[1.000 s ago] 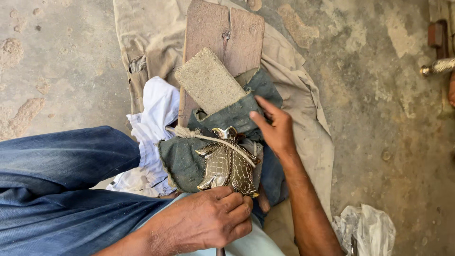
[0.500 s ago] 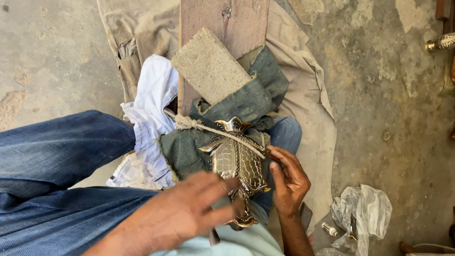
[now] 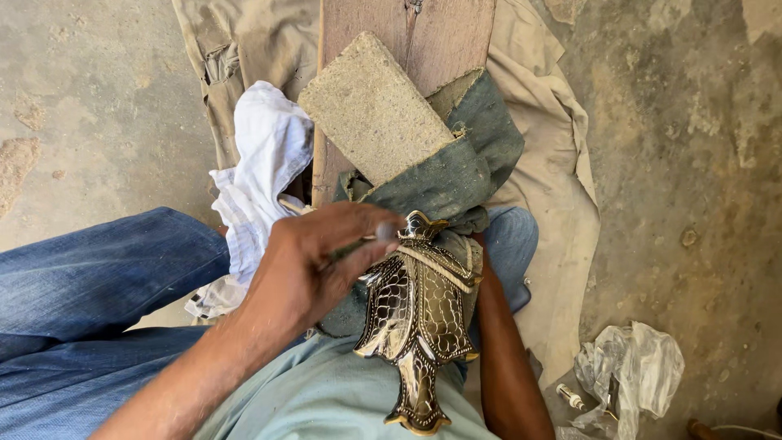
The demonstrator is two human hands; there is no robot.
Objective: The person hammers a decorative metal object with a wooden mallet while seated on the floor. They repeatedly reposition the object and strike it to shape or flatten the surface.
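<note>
Sitting in the head view is an ornate metal piece [image 3: 417,318], dark with bright patterned scales and a flared tail, and it is serving as the landmark for everything else. It is lying on a grey-green cloth [image 3: 456,183] over the person's lap, its pointed top aimed away from the body and its tail hanging toward the pale blue shirt [image 3: 326,399].

Pressing in from the left of the metal piece, the left hand [image 3: 314,265] is curling its fingers tightly around a thin dark tool [image 3: 384,231], whose tip is touching the top of the piece. The right hand itself is hiding beneath the metal piece and the cloth (only the right forearm [image 3: 501,358] is showing, running just beside the piece's right edge), so I cannot tell how its fingers are standing.

Just beyond the top of the metal piece, a rough grey block [image 3: 371,106] is resting tilted on the cloth, and a wooden plank [image 3: 440,37] is stretching away behind it. A white rag [image 3: 261,171] is bunching up to the upper left of the piece, beside the plank. A tan cloth [image 3: 562,187] is spreading under all of this on the concrete floor [image 3: 692,147]. To the left of the piece a leg in blue jeans [image 3: 90,277] is bending across. Well to the lower right, a crumpled clear plastic bag [image 3: 635,371] is lying on the floor.
</note>
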